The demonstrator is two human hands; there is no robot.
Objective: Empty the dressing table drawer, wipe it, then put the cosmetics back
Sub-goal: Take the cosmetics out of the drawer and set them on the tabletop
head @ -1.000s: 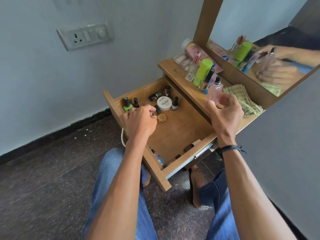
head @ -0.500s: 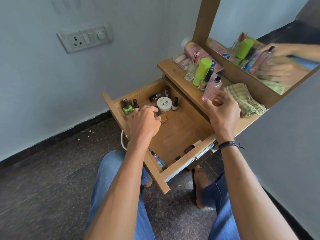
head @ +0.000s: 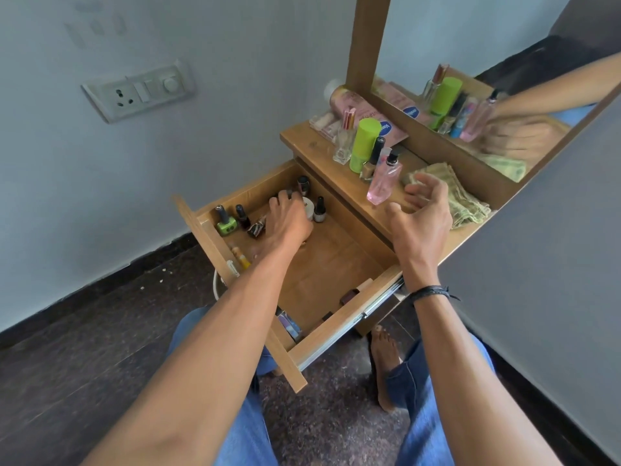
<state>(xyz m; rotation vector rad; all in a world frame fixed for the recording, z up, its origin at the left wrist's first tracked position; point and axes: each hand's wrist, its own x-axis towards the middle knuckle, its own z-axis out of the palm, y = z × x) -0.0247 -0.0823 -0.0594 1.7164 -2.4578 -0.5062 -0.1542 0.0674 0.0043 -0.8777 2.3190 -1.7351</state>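
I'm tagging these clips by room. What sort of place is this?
Probably a bedroom or dressing corner at home: a wooden dressing table with a mirror, a pink perfume bottle on its top, and an open drawer holding nail polish bottles.

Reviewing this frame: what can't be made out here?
1. Left hand: the head view shows only its back. The fingertips are hidden, so any grip is unclear.
2. Jar: mostly under that hand, label unreadable.
3. Items in the drawer near corner: half hidden by its walls.
4. Mirror: the reflected hand is blurred.
5. Bottle labels: too small to read.
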